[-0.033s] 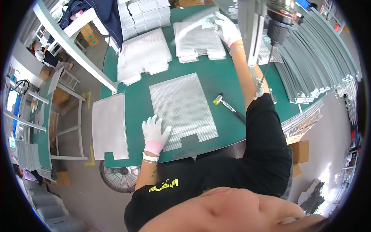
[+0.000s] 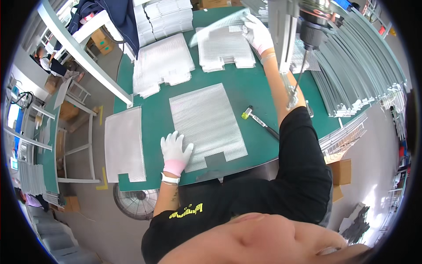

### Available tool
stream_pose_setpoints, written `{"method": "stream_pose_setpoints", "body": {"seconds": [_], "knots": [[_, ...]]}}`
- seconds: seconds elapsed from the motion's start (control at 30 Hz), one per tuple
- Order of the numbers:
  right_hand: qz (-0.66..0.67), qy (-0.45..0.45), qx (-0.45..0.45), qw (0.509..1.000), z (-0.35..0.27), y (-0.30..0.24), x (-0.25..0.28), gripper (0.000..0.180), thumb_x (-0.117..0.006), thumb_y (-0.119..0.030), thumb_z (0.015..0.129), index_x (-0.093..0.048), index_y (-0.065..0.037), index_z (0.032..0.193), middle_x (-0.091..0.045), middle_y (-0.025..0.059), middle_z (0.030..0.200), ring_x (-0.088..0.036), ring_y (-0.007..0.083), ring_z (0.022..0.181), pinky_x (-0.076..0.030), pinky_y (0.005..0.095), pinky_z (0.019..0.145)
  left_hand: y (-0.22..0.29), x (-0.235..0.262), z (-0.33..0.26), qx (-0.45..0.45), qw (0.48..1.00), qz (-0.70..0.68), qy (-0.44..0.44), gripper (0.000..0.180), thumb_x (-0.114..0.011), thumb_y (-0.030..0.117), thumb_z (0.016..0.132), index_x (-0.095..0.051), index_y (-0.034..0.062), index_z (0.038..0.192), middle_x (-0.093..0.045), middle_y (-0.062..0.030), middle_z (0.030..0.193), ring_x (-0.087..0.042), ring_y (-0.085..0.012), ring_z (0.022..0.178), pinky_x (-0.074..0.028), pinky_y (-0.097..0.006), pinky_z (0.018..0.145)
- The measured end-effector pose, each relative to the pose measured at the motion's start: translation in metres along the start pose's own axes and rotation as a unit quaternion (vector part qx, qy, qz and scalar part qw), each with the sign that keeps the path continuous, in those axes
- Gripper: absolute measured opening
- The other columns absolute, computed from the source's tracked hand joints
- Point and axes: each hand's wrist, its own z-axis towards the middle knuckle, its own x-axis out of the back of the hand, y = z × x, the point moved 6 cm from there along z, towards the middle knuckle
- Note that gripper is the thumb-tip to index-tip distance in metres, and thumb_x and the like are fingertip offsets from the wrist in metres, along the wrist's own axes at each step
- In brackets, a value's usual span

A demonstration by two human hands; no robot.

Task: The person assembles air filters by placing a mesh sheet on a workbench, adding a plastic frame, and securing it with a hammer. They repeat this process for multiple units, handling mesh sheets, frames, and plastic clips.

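Observation:
My left hand (image 2: pixel 176 152), in a white glove with a pink cuff, lies flat and spread on the green table mat (image 2: pixel 154 114). Its fingers touch the left edge of a silver mesh sheet (image 2: pixel 206 121) lying in front of me. My right hand (image 2: pixel 257 33), gloved the same way, reaches far across the table. It grips a corner of another mesh sheet (image 2: pixel 215 26), which is raised at a tilt above a stack of the same sheets (image 2: pixel 224 55).
A mallet with a yellow head (image 2: pixel 259 119) lies right of the middle sheet. A single sheet (image 2: pixel 124 145) overhangs the table's left edge, with more stacks (image 2: pixel 162 66) behind. A hanging power tool (image 2: pixel 312 26) and metal rails (image 2: pixel 360 66) are at right. A fan (image 2: pixel 136 202) stands below.

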Motion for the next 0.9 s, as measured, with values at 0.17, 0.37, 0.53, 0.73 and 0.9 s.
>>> {"method": "stream_pose_setpoints", "body": {"seconds": [0.17,0.37,0.53,0.73,0.9], "knots": [[0.099,-0.047,0.073,0.991,-0.045,-0.019,-0.028,0.053,-0.06,-0.01,0.094,-0.043,-0.003,0.144,-0.055,0.0104,0.138,-0.057,0.0148,0.099,-0.05,0.0313,0.087,0.0,0.012,0.004,-0.009,1.0,0.004,0.017,0.048,-0.07,0.038,0.084,-0.066,0.0024,0.116,-0.051,-0.0205,0.139,-0.043,-0.0384,0.133,-0.023,-0.057,0.116],[-0.128,-0.042,0.071,0.988,-0.181,-0.026,-0.072,0.053,-0.06,-0.008,0.094,-0.043,-0.001,0.143,-0.059,0.0078,0.12,-0.054,0.0127,0.087,-0.048,0.0287,0.083,-0.014,0.055,-0.008,0.013,0.968,-0.121,0.219,0.042,-0.068,0.024,0.084,-0.064,0.0015,0.119,-0.042,-0.0268,0.147,-0.042,-0.0416,0.135,-0.032,-0.047,0.114],[-0.095,-0.057,-0.095,0.989,-0.312,0.01,-0.104,0.056,-0.069,-0.006,0.089,-0.048,0.004,0.14,-0.062,0.0049,0.108,-0.055,0.0119,0.083,-0.048,0.0299,0.079,-0.004,0.073,-0.015,0.04,0.576,-0.817,0.015,0.073,-0.056,0.039,0.102,-0.026,-0.0038,0.152,-0.052,-0.0209,0.139,-0.059,-0.0257,0.116,-0.047,-0.039,0.101],[-0.36,-0.022,-0.109,0.926,-0.37,0.013,-0.128,0.047,-0.068,-0.006,0.089,-0.058,0.001,0.134,-0.065,0.0063,0.113,-0.054,0.0067,0.076,-0.047,0.0219,0.074,0.032,0.073,-0.039,0.165,0.911,-0.335,0.175,0.072,-0.075,0.011,0.084,-0.041,-0.0038,0.145,-0.067,-0.0061,0.087,-0.062,-0.0129,0.069,-0.053,-0.027,0.066],[-0.483,0.012,-0.159,0.861,-0.387,0.015,-0.138,0.042,-0.066,-0.007,0.087,-0.063,-0.003,0.128,-0.067,0.0146,0.118,-0.051,0.0102,0.057,-0.048,0.0272,0.06,0.032,0.055,-0.038,0.153,0.969,-0.165,0.103,0.07,-0.073,0.021,0.084,-0.043,-0.001,0.144,-0.067,-0.0165,0.089,-0.066,-0.0319,0.073,-0.054,-0.038,0.068]]}}
